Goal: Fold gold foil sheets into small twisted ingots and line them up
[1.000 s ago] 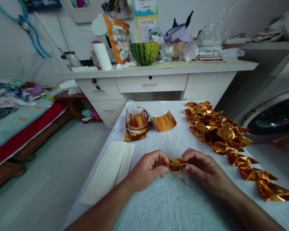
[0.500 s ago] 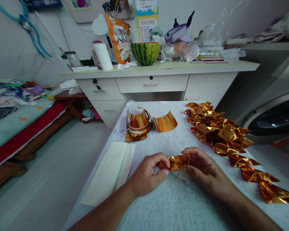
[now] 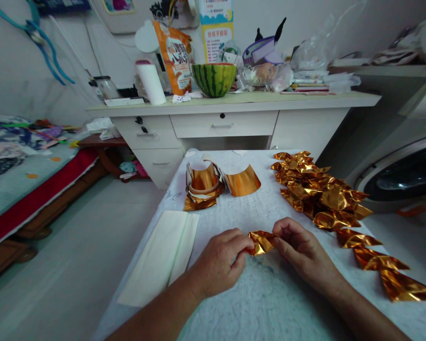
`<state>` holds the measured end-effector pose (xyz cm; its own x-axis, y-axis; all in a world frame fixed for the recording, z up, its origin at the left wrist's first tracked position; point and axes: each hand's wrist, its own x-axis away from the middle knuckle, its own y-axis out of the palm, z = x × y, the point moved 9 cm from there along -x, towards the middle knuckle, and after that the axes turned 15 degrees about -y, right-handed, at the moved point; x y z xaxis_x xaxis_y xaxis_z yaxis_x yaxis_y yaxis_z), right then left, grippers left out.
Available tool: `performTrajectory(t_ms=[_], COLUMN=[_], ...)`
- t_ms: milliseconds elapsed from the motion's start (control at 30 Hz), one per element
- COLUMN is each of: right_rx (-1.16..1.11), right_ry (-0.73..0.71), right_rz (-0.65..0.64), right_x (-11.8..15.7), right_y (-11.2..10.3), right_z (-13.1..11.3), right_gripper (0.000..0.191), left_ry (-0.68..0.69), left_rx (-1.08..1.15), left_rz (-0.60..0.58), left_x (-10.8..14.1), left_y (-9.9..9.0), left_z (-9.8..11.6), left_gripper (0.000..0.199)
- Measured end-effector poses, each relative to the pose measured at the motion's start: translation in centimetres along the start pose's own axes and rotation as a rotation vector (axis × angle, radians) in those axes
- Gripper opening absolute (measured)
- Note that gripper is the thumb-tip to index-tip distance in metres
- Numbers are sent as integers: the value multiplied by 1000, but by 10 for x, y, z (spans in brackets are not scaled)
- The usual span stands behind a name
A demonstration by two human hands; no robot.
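Between my hands, above the cloth-covered table (image 3: pixel 270 303), is a small folded piece of gold foil (image 3: pixel 261 243). My left hand (image 3: pixel 224 260) pinches its left end, and my right hand (image 3: pixel 300 246) pinches the other end, which looks twisted. The foil bulges in the middle and narrows toward both ends. To the right lies a heap of similar gold foil twists (image 3: pixel 315 189), with several trailing toward the table's near right corner. Curled gold foil sheets (image 3: pixel 203 182) stand beyond my hands, beside a single curved foil sheet (image 3: pixel 244 181).
White folded paper (image 3: pixel 156 260) lies at the table's left edge. A desk (image 3: pixel 223 106) stands behind, bearing a halved watermelon (image 3: pixel 214 79), an orange snack bag (image 3: pixel 175 61) and a paper roll (image 3: pixel 152 83). A washing machine (image 3: pixel 404 142) is at right, a bed (image 3: pixel 28 189) at left.
My fingers have closed tighter on the foil's ends. The right end has gone from flat and wide to narrow and twisted, and my left hand has turned slightly.
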<state>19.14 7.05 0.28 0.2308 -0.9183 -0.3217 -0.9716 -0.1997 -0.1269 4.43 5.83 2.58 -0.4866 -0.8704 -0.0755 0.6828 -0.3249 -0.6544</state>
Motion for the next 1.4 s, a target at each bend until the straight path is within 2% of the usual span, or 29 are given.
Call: performTrajectory(t_ms=[133,200,300,433,533,567,700,800,967,1233,1400], right_rx=[82,148,288,487,626,663,738,629,261,19,-49], right_ry=[-48,-80,-126,-166,-209,-204,-73,-13,-14,2,-37], right_rz=[-10,38,149,205,285,317,409,462,531,564,559], right_x=[1,0,-1,-1,2,3,6,4,-3,-7,-8], right_y=[-3,-12,-31,-51,-66,-71,-85,-89,-88,-88,-84], right_z=[-2,-4,-9,-22,-34,-36,-29,-23,-16,-3,-6], right_gripper=[12,9,7,11,5,3,22,38,56,73,77], left_ry=[-10,-14,-29,-51,-69,-70,-97,-105,-98,-105,-102], left_rx=[48,80,111,120,112,107,100,106,100,76,69], left_rz=[47,71,97,110,96,77,52,32,9,-33,-30], left_x=[4,4,4,3,2,2,2,2,2,1,3], left_y=[0,-1,-3,-4,-2,0,3,6,8,13,15], left_z=[-6,-8,-12,-15,-17,-16,-18,-18,-18,-18,-20], left_gripper=[68,78,82,85,85,85,85,84,84,83,84])
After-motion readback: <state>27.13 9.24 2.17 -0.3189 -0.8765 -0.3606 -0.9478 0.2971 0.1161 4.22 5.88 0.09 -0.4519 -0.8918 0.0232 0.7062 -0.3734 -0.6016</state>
